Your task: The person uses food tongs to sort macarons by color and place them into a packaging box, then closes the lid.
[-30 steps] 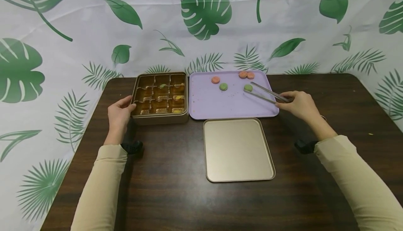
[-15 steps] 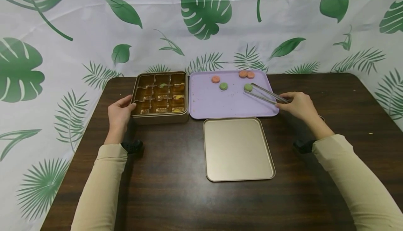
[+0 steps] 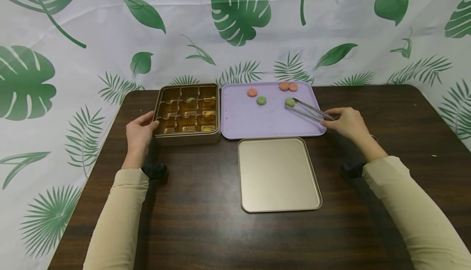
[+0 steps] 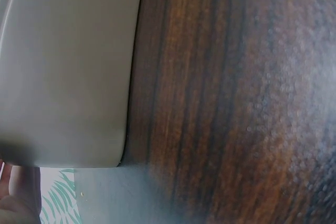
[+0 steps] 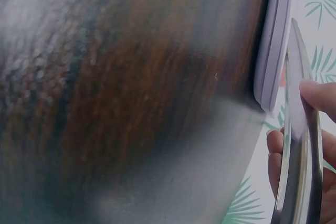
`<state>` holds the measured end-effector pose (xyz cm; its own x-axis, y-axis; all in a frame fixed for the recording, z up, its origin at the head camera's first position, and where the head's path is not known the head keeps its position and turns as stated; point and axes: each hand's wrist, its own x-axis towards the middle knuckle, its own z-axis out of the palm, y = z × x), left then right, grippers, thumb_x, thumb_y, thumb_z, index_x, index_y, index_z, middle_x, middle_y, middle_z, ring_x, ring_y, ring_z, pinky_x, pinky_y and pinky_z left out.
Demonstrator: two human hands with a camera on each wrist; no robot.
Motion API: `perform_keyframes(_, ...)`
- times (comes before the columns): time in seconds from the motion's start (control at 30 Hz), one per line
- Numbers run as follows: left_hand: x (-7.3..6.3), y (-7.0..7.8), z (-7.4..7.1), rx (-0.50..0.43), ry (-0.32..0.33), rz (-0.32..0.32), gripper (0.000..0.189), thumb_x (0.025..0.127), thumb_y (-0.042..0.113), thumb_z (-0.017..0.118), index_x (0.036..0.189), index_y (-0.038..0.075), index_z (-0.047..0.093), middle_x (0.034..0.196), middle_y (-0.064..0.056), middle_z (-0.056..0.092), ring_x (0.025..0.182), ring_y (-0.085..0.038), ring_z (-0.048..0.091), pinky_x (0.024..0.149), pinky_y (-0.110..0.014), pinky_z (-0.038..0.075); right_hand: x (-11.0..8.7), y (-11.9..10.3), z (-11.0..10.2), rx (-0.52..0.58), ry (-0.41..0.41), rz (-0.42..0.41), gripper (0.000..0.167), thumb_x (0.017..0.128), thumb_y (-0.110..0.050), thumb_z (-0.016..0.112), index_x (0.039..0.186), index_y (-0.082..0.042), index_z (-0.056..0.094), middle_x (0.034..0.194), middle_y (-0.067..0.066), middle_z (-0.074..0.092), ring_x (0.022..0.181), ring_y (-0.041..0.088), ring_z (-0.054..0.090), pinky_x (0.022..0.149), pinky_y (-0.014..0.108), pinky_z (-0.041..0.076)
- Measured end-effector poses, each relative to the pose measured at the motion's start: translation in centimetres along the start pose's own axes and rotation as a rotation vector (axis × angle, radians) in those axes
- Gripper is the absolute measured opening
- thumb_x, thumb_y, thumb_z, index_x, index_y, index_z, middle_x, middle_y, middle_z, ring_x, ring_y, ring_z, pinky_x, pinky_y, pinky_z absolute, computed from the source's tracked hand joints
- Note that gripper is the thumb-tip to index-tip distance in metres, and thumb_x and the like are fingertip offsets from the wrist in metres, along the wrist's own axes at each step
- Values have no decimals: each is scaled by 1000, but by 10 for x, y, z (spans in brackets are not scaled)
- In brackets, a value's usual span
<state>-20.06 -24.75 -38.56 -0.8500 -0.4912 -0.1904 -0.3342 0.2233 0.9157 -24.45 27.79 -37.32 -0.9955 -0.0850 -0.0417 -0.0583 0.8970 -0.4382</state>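
Note:
My left hand (image 3: 140, 136) holds the near left corner of a square gold tin (image 3: 185, 140), its thumb at the rim and its fingers along the side. Inside is a brown plastic insert with several compartments. In my right hand (image 3: 348, 123) are metal tongs (image 3: 314, 109), pinched between thumb and fingers. Their tips stand on either side of a green macaron (image 3: 290, 102) on the lilac tray (image 3: 246, 124). The right wrist view shows the tongs' arms (image 5: 297, 145) beside the tray's edge (image 5: 270, 51); the macaron's contact with the tips cannot be judged.
Another green macaron (image 3: 261, 100), a pink macaron (image 3: 252, 93) and a touching pink pair (image 3: 288, 86) lie on the tray. A flat gold lid (image 3: 278, 174) lies in front on the dark wooden table (image 3: 198, 204). Behind hangs a leaf-patterned cloth (image 3: 176, 32).
My right hand and forearm have shifted slightly left, and the tongs' tips sit a little closer about the green macaron. The left hand and the tin stay in place.

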Motion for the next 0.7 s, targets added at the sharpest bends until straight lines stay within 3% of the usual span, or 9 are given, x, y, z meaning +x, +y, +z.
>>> perform_keyframes(0.33,-2,2,-1,-1,-11,-1,43,96,11,54,138,8,51,144,-12,49,131,-20,46,107,-29,42,-2,-1,-1,-7,26,12,45,84,-29,71,116,3,66,106,30,66,82,33,58,57,27,39)
perform_keyframes(0.7,-3,2,-2,7,-18,19,43,96,11,54,139,8,50,145,-12,48,134,-21,44,109,-31,41,-2,-1,-6,13,95,23,44,85,-33,70,115,0,67,93,25,69,71,28,58,54,28,39)
